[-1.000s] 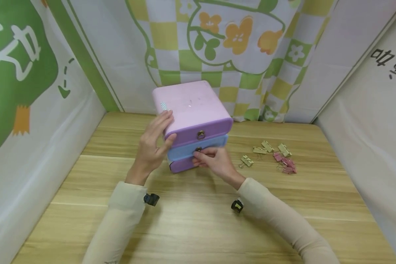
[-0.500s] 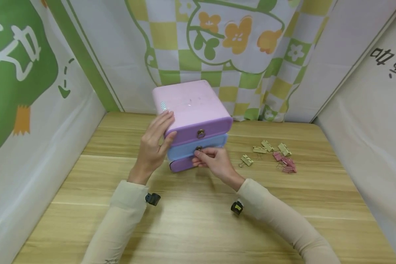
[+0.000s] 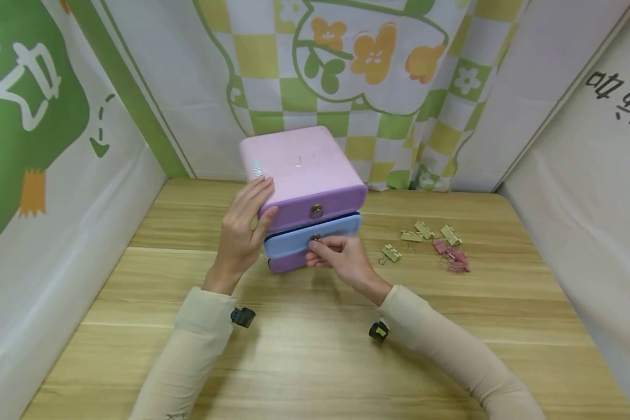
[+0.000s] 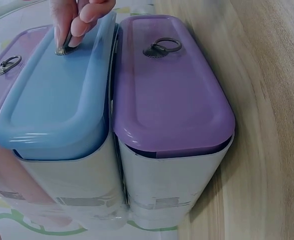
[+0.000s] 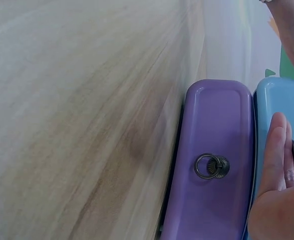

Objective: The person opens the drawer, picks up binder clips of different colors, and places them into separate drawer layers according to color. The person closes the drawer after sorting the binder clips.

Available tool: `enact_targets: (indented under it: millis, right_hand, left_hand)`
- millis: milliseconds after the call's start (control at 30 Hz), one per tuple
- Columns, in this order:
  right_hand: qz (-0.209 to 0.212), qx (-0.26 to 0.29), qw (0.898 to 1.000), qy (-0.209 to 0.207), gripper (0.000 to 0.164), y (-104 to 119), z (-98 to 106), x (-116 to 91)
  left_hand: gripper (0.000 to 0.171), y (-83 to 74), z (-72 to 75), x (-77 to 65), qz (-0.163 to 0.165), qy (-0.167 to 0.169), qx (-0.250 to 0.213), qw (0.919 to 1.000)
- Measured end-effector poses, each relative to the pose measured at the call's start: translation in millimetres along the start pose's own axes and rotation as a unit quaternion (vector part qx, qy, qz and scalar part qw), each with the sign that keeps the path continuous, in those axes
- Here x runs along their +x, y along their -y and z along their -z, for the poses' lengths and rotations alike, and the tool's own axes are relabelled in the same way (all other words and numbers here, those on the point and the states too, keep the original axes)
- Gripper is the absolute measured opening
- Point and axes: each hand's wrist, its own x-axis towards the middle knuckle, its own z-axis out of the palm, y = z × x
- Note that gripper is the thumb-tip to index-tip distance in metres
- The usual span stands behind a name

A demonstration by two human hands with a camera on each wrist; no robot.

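A small three-tier drawer chest (image 3: 301, 160), pink on top, stands on the table. Its middle drawer (image 3: 286, 244) has a light blue front and sits slightly pulled out, with a dark gap along its top edge. My right hand (image 3: 349, 262) pinches the metal ring pull (image 4: 65, 50) of that drawer between thumb and fingers. Against the chest's upper left edge rests my left hand (image 3: 243, 230), fingers extended over the pink casing and thumb at the front corner. The purple bottom drawer (image 5: 219, 120) below has its own ring pull (image 5: 212, 166), which hangs free.
Right of the chest lie several yellow binder clips (image 3: 392, 252) and a cluster of pink binder clips (image 3: 454, 256). A checked curtain (image 3: 370, 134) hangs behind the chest. White printed panels flank the wooden table (image 3: 294, 350) on both sides.
The blue middle drawer has come out a little toward me, and a dark gap shows above it. My right hand keeps its pinch; the left stays on the chest. The view has shifted slightly.
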Motion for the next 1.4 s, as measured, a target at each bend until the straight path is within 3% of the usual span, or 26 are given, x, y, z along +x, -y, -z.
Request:
enact_targets:
  millis: [1033,1400]
  right_hand:
    - [0.015,-0.087,0.994,0.070,0.026,7,19,-60]
    - [0.009,-0.093,0.993,0.076,0.025,-3,24,-67]
  left_hand:
    - [0.049,-2.6,-3.7,-2.2,0.017,-0.022,-0.012,0.9995]
    - [0.042,-1.8,-4.9,-5.9,0.038,-0.029,-0.052,0.9975]
